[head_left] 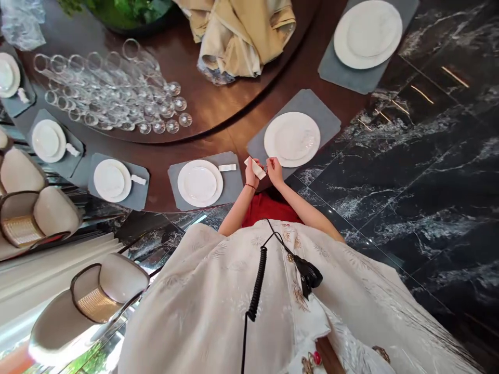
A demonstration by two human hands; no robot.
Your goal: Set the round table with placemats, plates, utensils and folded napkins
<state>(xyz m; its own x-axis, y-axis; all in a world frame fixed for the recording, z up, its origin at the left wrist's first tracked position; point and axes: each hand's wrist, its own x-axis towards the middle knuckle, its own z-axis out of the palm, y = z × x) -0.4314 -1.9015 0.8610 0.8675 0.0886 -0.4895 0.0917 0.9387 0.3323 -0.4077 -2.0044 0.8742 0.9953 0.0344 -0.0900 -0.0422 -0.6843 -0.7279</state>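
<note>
Beside the plate (292, 136), left hand (251, 177) clamps a white block (256, 168); right hand (275, 171) indistinct.

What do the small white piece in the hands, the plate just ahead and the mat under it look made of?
The white piece in the left hand: looks like glazed ceramic, plain white and blocky, too small to be sure. The plate: glossy white porcelain, by its sheen. The mat: matte grey, perhaps leatherette or felt; no shine.

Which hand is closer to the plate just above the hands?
Right. The right hand is by the lower rim of the plate; the left hand, holding a white rest, is further left of it.
</note>
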